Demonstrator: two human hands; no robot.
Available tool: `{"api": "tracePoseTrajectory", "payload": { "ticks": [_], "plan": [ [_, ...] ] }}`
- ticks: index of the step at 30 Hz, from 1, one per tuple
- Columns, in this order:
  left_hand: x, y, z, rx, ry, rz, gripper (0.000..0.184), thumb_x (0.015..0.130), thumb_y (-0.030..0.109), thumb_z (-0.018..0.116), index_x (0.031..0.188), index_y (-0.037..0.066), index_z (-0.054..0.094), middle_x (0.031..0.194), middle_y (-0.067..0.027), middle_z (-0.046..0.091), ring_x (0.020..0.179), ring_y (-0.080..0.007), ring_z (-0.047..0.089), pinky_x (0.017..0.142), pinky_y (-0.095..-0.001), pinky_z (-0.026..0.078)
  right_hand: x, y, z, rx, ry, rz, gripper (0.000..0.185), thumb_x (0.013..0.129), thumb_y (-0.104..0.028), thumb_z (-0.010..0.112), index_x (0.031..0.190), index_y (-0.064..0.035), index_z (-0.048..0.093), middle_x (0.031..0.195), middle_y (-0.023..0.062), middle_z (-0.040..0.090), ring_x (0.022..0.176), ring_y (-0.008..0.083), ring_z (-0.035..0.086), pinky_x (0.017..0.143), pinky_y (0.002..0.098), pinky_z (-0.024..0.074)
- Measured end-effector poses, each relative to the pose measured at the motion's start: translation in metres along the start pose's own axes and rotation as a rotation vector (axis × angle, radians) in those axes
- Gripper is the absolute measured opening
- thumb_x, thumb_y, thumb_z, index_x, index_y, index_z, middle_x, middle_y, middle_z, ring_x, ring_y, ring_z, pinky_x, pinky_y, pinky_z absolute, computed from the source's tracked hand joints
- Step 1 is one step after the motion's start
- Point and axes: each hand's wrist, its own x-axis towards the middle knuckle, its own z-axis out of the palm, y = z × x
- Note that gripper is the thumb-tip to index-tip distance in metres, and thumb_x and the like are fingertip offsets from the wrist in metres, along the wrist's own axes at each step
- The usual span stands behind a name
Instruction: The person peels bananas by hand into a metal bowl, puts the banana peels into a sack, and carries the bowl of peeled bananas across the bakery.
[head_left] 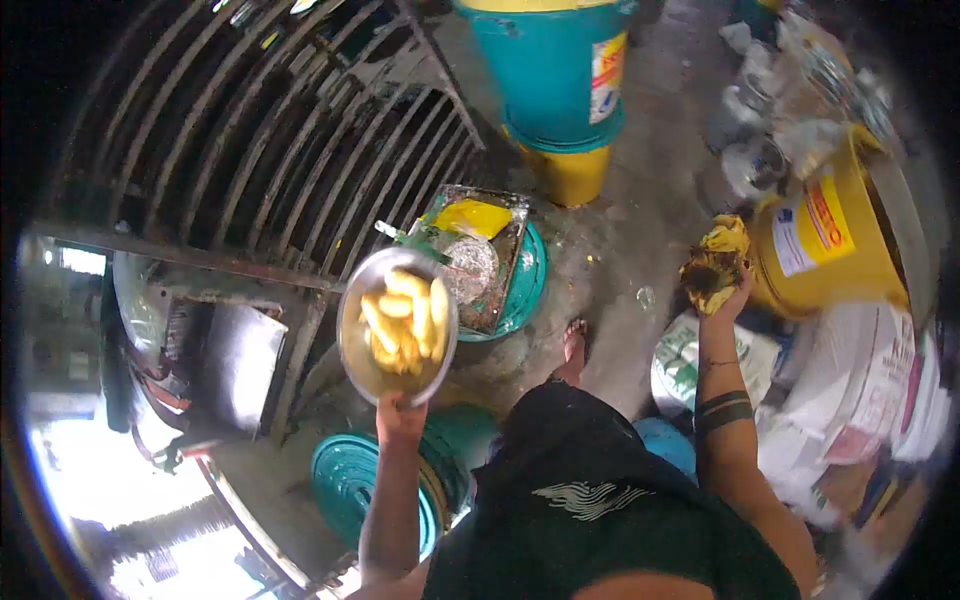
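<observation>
Both arms are out front, spread pretty wide. Left arm (pixel 390 515) goes nearly straight out, left hand (pixel 402 420) in a grip, fingers mostly hidden. Right arm (pixel 742 460) reaches farther, dark bands (pixel 723 411) round the forearm, right hand (pixel 733 299) curled. Bare foot (pixel 574 345) pokes out between them.

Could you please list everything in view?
Bowl: 1, silver, left of centre
Peeled bananas: several, yellow, in bowl
Peels: bunch, yellow, right of centre
Stacked buckets: 2+, teal above yellow, top
Tilted bucket: 1, yellow, right
Lidded bucket: 1, teal, lower left
Tray: 1, brown, beside bowl
Packet: 1, yellow, on tray
Rack: 1, brown, upper left
Sacks: several, white, lower right
Plastic bags: several, clear, upper right
Clothing: 1, black, bottom
Foot: 1, bare, centre
Left hand: 1, bare, at bowl
Right hand: 1, bare, holding peels
</observation>
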Motion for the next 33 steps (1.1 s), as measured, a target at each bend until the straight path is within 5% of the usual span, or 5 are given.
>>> {"api": "tracePoseTrajectory", "payload": {
  "ticks": [6,10,14,26,33],
  "plan": [
    [0.128,-0.029,0.078,0.012,0.184,-0.038,0.05,0.083,0.007,0.05,0.133,0.003,0.044,0.133,-0.0146,0.05,0.118,-0.0359,0.052,0.093,-0.0522,0.05,0.076,-0.022,0.022,-0.038,-0.177,0.199,0.063,0.089,-0.051,0.051,0.135,-0.0082,0.049,0.125,0.0146,0.059,0.109,0.0344,0.059,0.088,0.0516,0.0523],
    [0.164,-0.013,0.089,0.022,0.332,-0.162,0.048,0.084,0.007,0.05,0.131,0.001,0.042,0.128,-0.0178,0.053,0.109,-0.0375,0.058,0.091,-0.0512,0.053,0.112,-0.045,0.014,-0.222,0.199,0.121,0.052,0.094,-0.041,0.047,0.133,-0.0075,0.051,0.126,0.0142,0.058,0.11,0.0345,0.059,0.093,0.0488,0.0506],
    [0.188,-0.029,0.064,-0.053,0.297,-0.085,0.044,0.086,0.011,0.053,0.128,0.0,0.043,0.121,-0.0191,0.058,0.1,-0.0388,0.063,0.093,-0.0513,0.052,0.156,-0.065,-0.001,-0.155,0.125,0.107,0.049,0.092,-0.038,0.048,0.131,-0.0081,0.052,0.122,0.0143,0.059,0.107,0.0348,0.06,0.089,0.0497,0.0512],
    [0.138,-0.054,0.131,0.108,0.631,0.132,0.042,0.098,0.023,0.05,0.135,0.007,0.041,0.121,-0.0168,0.061,0.112,-0.0334,0.063,0.099,-0.0477,0.043,0.36,-0.136,-0.133,-0.354,0.045,0.08,0.064,0.084,-0.042,0.056,0.137,-0.0082,0.046,0.133,0.0164,0.052,0.114,0.0376,0.055,0.092,0.0536,0.0484],
    [0.132,-0.06,0.139,0.019,0.721,0.214,0.046,0.096,0.029,0.05,0.138,0.012,0.04,0.124,-0.0155,0.058,0.114,-0.031,0.06,0.1,-0.0494,0.041,0.404,-0.148,-0.078,-0.442,0.203,0.029,0.061,0.091,-0.044,0.047,0.14,-0.0073,0.044,0.141,0.0158,0.047,0.127,0.0384,0.046,0.097,0.0559,0.0468]
  ]
}}
